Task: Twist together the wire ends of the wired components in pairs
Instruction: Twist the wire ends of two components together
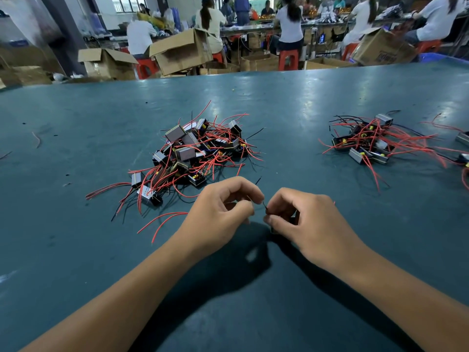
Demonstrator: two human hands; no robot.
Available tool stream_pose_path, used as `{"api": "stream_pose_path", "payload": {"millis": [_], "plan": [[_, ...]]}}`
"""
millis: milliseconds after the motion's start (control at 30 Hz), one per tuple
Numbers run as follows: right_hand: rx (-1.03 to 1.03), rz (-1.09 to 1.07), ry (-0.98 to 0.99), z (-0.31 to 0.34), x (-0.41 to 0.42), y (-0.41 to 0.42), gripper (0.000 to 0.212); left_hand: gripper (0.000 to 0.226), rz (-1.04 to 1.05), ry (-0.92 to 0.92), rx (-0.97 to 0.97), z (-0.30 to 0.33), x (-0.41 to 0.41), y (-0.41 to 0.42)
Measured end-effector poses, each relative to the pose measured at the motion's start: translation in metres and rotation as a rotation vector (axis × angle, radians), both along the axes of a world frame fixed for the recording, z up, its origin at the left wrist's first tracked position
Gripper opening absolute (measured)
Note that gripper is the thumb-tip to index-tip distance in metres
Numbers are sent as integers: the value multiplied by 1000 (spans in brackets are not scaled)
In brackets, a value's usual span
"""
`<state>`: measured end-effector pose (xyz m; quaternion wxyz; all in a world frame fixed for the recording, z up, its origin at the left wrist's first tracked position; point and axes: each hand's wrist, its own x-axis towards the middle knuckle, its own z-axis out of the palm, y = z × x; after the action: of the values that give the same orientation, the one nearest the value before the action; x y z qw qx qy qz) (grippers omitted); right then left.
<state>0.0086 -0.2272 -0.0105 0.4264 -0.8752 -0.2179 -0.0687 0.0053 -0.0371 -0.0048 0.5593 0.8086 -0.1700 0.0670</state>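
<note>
My left hand (223, 212) and my right hand (304, 219) meet just above the green table (76, 250), near its front middle. Both pinch thin dark wire ends (264, 205) between thumb and fingertips. A black wire tip (258, 180) sticks up behind my left fingers. My right hand also holds a small dark component (294, 215), mostly hidden by the fingers. Beyond my left hand lies a heap of small black boxy components (193, 148) with red and black wires. A second, smaller heap (368, 143) sits at the right.
Loose red wires (162, 221) lie left of my left hand. More components (463, 138) lie at the right edge. Past the table's far edge stand open cardboard boxes (177, 52), red stools and several people seated at benches.
</note>
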Motion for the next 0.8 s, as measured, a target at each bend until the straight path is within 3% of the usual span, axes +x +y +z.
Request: {"api": "stream_pose_path", "payload": {"millis": [100, 300, 600, 667, 800], "plan": [[-3, 7, -8, 0, 0, 0, 15, 4, -23, -16, 2, 2, 1, 4], [57, 8, -63, 4, -1, 2, 14, 6, 4, -111, 64, -2, 4, 3], [207, 3, 190, 1, 3, 1, 19, 5, 113, -71, -155, -3, 12, 6], [213, 9, 218, 1, 4, 0, 18, 5, 172, -86, -70, -6, 15, 9], [199, 31, 248, -1, 6, -3, 14, 15, 267, -219, 288, -11, 17, 8]]}}
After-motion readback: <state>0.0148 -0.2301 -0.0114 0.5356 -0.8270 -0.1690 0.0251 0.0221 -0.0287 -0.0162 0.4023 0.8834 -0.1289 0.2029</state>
